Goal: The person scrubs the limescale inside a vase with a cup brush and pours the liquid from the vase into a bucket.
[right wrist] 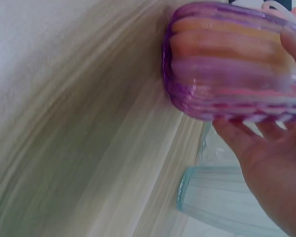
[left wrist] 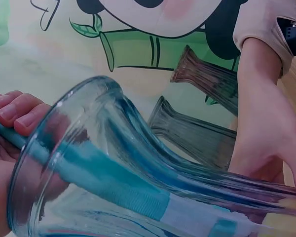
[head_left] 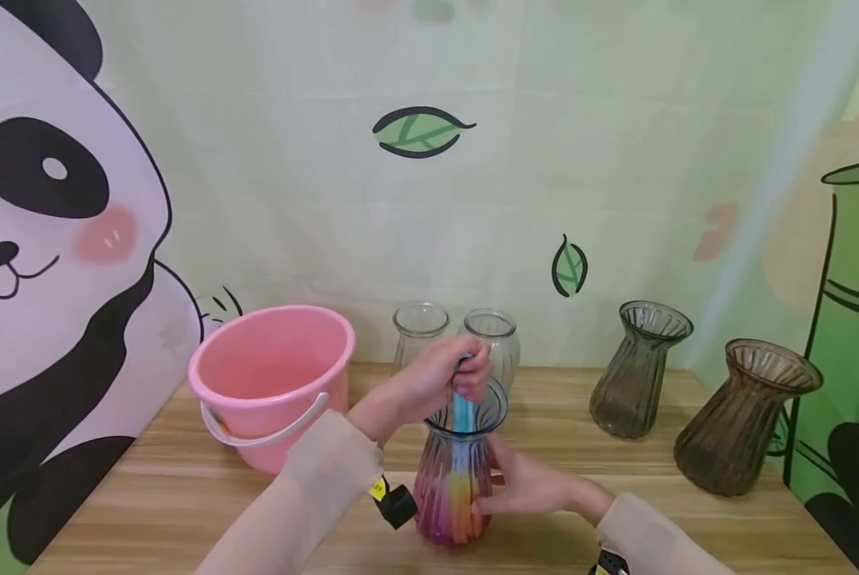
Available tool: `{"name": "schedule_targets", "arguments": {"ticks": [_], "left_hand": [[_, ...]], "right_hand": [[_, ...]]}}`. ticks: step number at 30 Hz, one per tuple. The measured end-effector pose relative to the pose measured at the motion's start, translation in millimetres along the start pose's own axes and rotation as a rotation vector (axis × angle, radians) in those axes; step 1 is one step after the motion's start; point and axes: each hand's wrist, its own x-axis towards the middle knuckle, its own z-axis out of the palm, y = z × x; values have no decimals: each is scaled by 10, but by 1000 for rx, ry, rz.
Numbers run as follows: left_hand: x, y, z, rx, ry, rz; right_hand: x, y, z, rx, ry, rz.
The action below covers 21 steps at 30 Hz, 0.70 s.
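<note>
- left hand (head_left: 447, 367): fingers are curling fully round the top of the brush (head_left: 462, 411), leaving no gap, knuckles sitting just above the vase mouth.
- brush: running down through the neck into the vase (head_left: 435, 483); its yellow-orange end (head_left: 461, 507) is showing through the glass near the base.
- vase: standing upright, blue neck fading to purple base, looking to be resting on the table (head_left: 149, 511).
- right hand (head_left: 526, 483): gripping the vase low on its right side, thumb lying in front, other fingers reaching round behind, opening only as wide as the glass.
- progress, my read: brush insertion is looking done and vase is being steadied; scrubbing is probably under way, but how clean the inside is getting, can't tell. pulling the brush out is remaining. whether the other vases are waiting or finished, can't tell.
- around, from the left: pink bucket (head_left: 275, 351) is standing left of the work, white handle (head_left: 275, 438) hanging down its front; its floor isn't showing.
- two clear vases, one (head_left: 421, 319) left and one (head_left: 503, 343) right, are standing just behind the work, crowding the far side.
- grey vase (head_left: 631, 387), then brown vase (head_left: 734, 431), are standing well apart on the right, not obstructing.
- in the way: narrow neck is limiting brush swing; left hand is hiding part of the vase mouth.
</note>
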Motion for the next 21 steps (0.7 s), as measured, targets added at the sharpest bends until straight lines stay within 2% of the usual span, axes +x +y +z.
{"name": "schedule_targets", "arguments": {"ticks": [7, 11, 16, 21], "left_hand": [[1, 25, 17, 14, 1, -13], [15, 123, 64, 24, -15, -21], [42, 417, 131, 16, -20, 9], [60, 814, 186, 57, 24, 99]], "right_hand": [[-4, -7, -25, 16, -35, -35], [3, -3, -13, 0, -20, -52], [-3, -9, 11, -31, 6, -54], [-15, -22, 34, -45, 21, -25]]}}
